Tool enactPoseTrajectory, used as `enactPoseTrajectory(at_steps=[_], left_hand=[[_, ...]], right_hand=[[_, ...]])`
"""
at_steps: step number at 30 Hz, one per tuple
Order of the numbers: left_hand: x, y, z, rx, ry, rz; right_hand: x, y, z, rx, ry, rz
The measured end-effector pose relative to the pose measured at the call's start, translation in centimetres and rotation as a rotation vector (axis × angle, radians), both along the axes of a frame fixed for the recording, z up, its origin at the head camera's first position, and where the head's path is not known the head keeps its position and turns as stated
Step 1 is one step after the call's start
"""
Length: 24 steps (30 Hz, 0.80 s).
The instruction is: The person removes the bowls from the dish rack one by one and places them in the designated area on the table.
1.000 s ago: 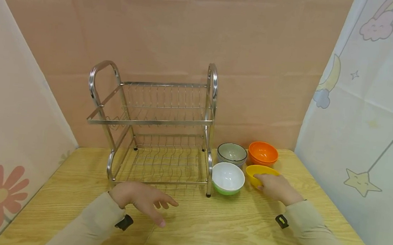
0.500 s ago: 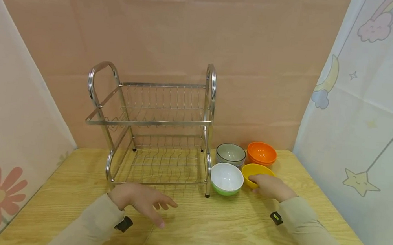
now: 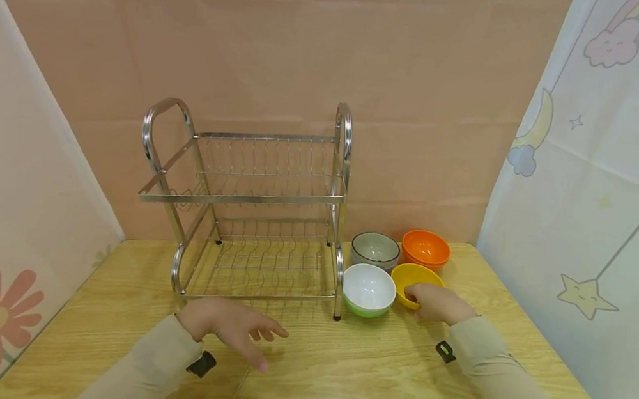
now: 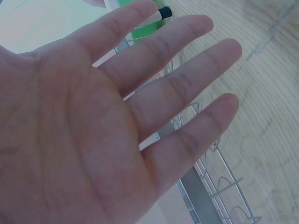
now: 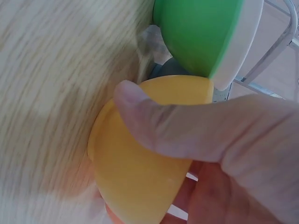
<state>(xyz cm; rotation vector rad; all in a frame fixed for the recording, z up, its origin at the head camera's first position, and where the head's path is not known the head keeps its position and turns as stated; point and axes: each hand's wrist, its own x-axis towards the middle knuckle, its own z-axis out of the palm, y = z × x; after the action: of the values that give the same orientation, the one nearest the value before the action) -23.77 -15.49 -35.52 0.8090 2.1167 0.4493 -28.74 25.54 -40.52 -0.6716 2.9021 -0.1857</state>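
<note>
My right hand (image 3: pixel 435 302) grips the near right wall of a yellow bowl (image 3: pixel 413 276), thumb outside and fingers over the rim. In the right wrist view the thumb lies along the outer wall of the yellow bowl (image 5: pixel 135 168). Just left of it stands a bowl, white inside and green outside (image 3: pixel 369 289). A grey bowl with a dark rim (image 3: pixel 375 248) is behind that one, and orange bowls (image 3: pixel 426 248) are stacked behind the yellow one. My left hand (image 3: pixel 232 327) hangs over the table in front of the rack, fingers spread and holding nothing; its palm (image 4: pixel 70 135) fills the left wrist view.
A two-tier metal dish rack (image 3: pixel 256 200) stands at the back, left of the bowls. Its right front foot is close to the green bowl. The wooden table (image 3: pixel 338 368) runs to a pinkish cloth at the back and printed cloths at both sides.
My right hand has moved a little left with the yellow bowl, which now sits close beside the green and white one. The left hand has stayed in place.
</note>
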Motion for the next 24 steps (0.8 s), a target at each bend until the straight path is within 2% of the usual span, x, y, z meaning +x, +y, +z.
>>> enactPoseTrajectory(at_steps=[4, 6, 9, 11, 13, 18, 22, 24], left_hand=[[0.1, 0.1, 0.1, -0.007, 0.012, -0.003], [0.2, 0.1, 0.1, -0.011, 0.014, -0.004], [0.2, 0.2, 0.1, -0.02, 0.014, 0.005], [0.2, 0.3, 0.1, -0.023, 0.007, 0.016], [0.2, 0.3, 0.0, -0.028, 0.012, 0.016], [0.2, 0.0, 0.3, -0.023, 0.038, 0.008], [0.1, -0.7, 0.8, 0.044, 0.048, 0.025], [0.0, -1.2, 1.3, 0.101, 0.074, 0.041]], right_hand=[[-0.4, -0.1, 0.2, 0.006, -0.034, 0.024], [-0.6, -0.1, 0.7, 0.008, -0.087, 0.032], [-0.6, -0.1, 2.0, -0.007, -0.2, -0.014], [-0.5, -0.3, 3.3, -0.007, -0.229, -0.036], [-0.1, -0.6, 4.9, -0.012, -0.219, -0.046], [1.2, -2.4, 8.5, -0.064, -0.118, 0.019], [2.6, -4.4, 10.5, -0.132, -0.061, 0.132], [3.2, -5.4, 11.0, -0.145, 0.011, 0.192]])
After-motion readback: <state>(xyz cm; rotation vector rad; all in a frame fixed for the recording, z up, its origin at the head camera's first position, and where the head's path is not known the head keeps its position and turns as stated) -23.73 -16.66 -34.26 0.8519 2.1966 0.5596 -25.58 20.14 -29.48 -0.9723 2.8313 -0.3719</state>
